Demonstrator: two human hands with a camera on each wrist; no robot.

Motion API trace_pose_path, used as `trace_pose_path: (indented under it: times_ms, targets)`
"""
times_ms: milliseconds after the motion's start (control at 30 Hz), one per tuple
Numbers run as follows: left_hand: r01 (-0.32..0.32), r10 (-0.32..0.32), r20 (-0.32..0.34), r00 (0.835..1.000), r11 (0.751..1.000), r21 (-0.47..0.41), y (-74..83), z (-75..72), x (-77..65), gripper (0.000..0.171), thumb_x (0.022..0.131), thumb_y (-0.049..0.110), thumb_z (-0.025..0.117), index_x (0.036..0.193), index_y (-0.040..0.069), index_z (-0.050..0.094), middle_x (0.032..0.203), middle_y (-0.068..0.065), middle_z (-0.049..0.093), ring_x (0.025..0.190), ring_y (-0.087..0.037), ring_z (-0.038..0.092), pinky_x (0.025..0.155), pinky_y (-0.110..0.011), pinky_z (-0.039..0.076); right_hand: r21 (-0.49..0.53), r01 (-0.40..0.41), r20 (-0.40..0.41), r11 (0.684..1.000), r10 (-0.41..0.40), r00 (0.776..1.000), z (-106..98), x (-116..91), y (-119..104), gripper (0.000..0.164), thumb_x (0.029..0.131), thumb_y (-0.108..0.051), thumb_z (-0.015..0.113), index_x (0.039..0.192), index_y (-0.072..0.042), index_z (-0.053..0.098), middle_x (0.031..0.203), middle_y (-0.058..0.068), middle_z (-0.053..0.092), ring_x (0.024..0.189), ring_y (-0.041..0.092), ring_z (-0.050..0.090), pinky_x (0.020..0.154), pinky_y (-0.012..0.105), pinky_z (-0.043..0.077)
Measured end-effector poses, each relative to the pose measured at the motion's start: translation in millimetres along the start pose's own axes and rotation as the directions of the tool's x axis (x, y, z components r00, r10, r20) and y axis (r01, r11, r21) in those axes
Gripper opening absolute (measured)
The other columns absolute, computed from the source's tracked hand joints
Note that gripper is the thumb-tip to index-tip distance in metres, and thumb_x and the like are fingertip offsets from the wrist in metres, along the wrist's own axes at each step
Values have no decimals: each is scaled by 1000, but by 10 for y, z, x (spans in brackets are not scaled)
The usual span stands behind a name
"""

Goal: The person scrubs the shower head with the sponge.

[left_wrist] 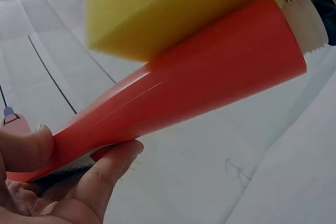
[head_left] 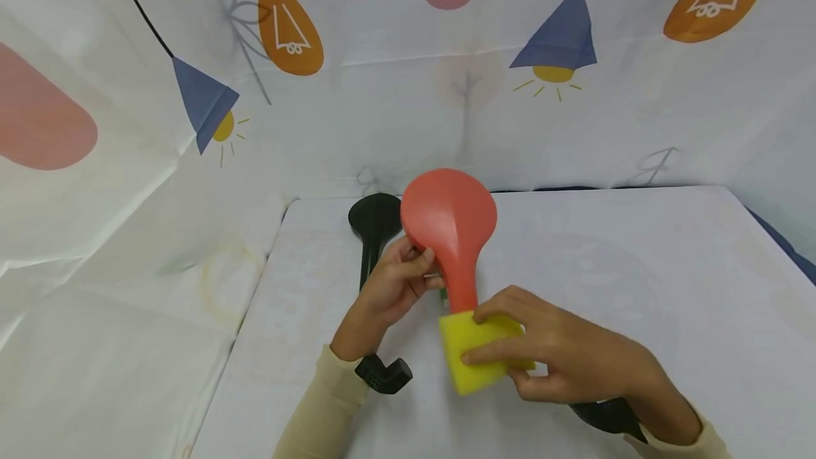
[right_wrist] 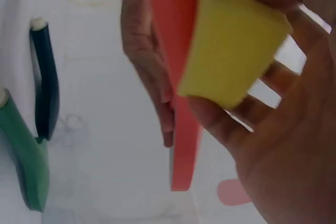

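Observation:
A red hand shower head (head_left: 449,211) is raised with its smooth rounded back in the head view. My left hand (head_left: 390,287) grips it near the neck, thumb on one side and fingers beneath. Its white threaded end (left_wrist: 306,23) sticks out of the handle in the left wrist view. My right hand (head_left: 567,356) pinches a yellow sponge (head_left: 457,353) between thumb and fingers. The sponge lies against the handle (left_wrist: 226,66) toward its threaded end, covering part of it. The spray face is turned away from the head view.
A dark shower head (head_left: 374,217) lies behind my left hand on the white table (head_left: 574,253). Near it is a green shower head (right_wrist: 27,156), mostly hidden in the head view. A printed white cloth (head_left: 382,112) hangs at the back and left.

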State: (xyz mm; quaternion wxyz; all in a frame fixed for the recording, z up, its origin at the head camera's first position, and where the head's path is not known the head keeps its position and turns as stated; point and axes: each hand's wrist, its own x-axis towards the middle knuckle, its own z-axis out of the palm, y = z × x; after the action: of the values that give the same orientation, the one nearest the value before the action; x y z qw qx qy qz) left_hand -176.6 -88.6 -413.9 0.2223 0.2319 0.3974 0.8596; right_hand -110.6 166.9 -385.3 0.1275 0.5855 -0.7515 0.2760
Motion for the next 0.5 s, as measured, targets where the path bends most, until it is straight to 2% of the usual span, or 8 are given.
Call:
trace_pose_path:
  times_ms: [67, 133, 200, 267, 333, 367, 433, 500]
  targets:
    - [-8, 8, -1, 1000, 1000, -8, -1, -11, 8, 30, 99, 14, 60, 128, 8, 52, 107, -1, 67, 89, -14, 68, 79, -26, 61, 55, 9, 99, 998, -14, 995, -17, -23, -53, 64, 76, -5, 69, 132, -34, 61, 131, -3, 54, 117, 9, 48, 96, 15, 43]
    - [-18, 18, -2, 1000, 1000, -8, 1, -20, 17, 30, 100, 12, 58, 128, 8, 52, 107, -2, 68, 89, -14, 68, 78, -27, 61, 129, -6, 208, 992, -21, 978, -35, -45, -103, 67, 77, -6, 74, 134, -37, 59, 132, -6, 53, 118, 6, 48, 97, 14, 44]
    - [-28, 28, -9, 1000, 1000, -2, 7, -24, 23, 29, 101, 8, 54, 130, 8, 52, 109, -2, 68, 90, -15, 68, 78, -28, 61, 181, -2, 301, 983, -53, 952, -53, -60, -141, 62, 83, -11, 73, 136, -39, 57, 132, -7, 53, 119, 4, 48, 98, 12, 44]
    - [-35, 35, -28, 999, 999, 5, 15, -26, 24, 29, 103, 3, 49, 131, 8, 51, 109, -2, 68, 91, -16, 68, 78, -29, 61, 253, 22, 342, 967, -110, 933, -76, -71, -162, 52, 91, -18, 69, 138, -37, 56, 133, -6, 53, 119, 3, 50, 98, 11, 44]
    - [-37, 37, -53, 998, 999, 8, 23, -26, 19, 31, 103, -1, 44, 132, 7, 51, 109, -2, 69, 91, -16, 68, 77, -30, 61, 318, 77, 319, 945, -183, 930, -113, -82, -151, 46, 95, -21, 65, 140, -30, 56, 134, -2, 52, 120, 5, 52, 99, 13, 45]
    - [-36, 36, -60, 998, 999, 9, 24, -25, 18, 33, 102, -2, 41, 132, 7, 51, 110, -3, 68, 92, -16, 68, 77, -30, 61, 337, 109, 276, 935, -209, 938, -136, -87, -136, 45, 95, -21, 65, 139, -25, 57, 134, 2, 52, 120, 8, 53, 98, 14, 46]
    - [-30, 30, -69, 997, 1000, -2, 24, -18, 14, 36, 101, -2, 39, 134, 7, 50, 112, -2, 67, 93, -16, 66, 77, -30, 61, 359, 125, 160, 925, -193, 968, -190, -103, -79, 46, 93, -19, 67, 138, -17, 58, 136, 7, 51, 120, 12, 53, 98, 15, 46]
    - [-22, 21, -65, 998, 1000, -18, 15, -2, 11, 38, 100, -1, 38, 135, 8, 49, 115, -1, 66, 94, -17, 65, 77, -30, 61, 349, 108, 0, 931, -115, 993, -234, -115, 13, 49, 91, -14, 70, 137, -6, 56, 136, 13, 49, 123, 17, 50, 100, 18, 46]
